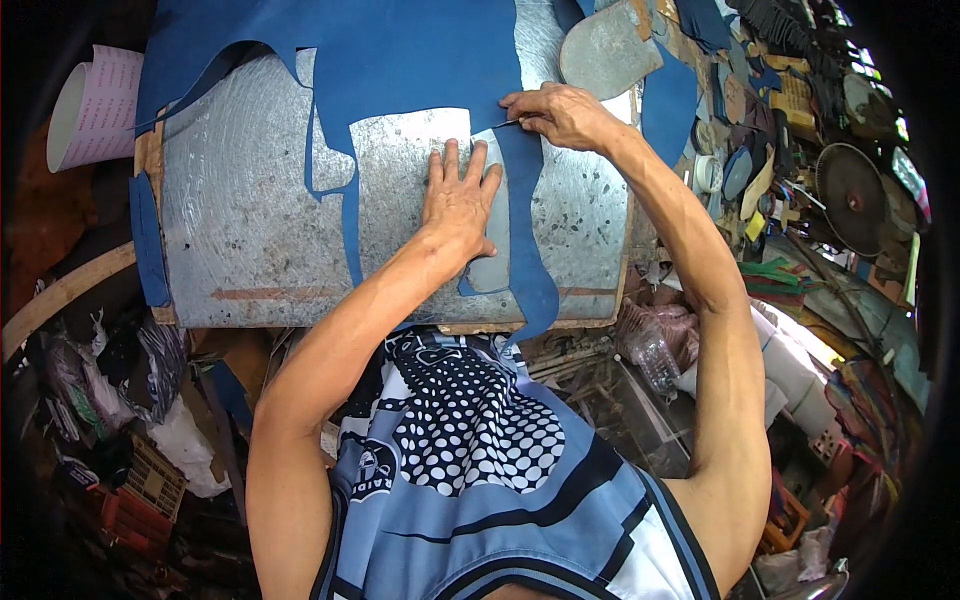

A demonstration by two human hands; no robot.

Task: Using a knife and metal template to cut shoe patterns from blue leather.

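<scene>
A blue sheet of leather-like material (400,60) lies over a scuffed metal-topped work board (250,210), with cut-out gaps and narrow strips hanging toward me. On its right-hand strip rests a long grey flat template (498,230). My left hand (460,205) is spread flat with its fingers apart, pressing on the template and the metal beside it. At the template's far end, my right hand (565,115) pinches a thin knife (508,123). Its blade points left and touches the blue material by the template's top edge. Most of the knife's handle is hidden in my fingers.
A rounded grey plate (605,50) lies at the board's far right, beside another blue piece (668,110). At the left edge stands a pale rolled sheet (95,110). Scraps and a round fan (853,200) crowd the right. A crate (155,475) sits low on the left.
</scene>
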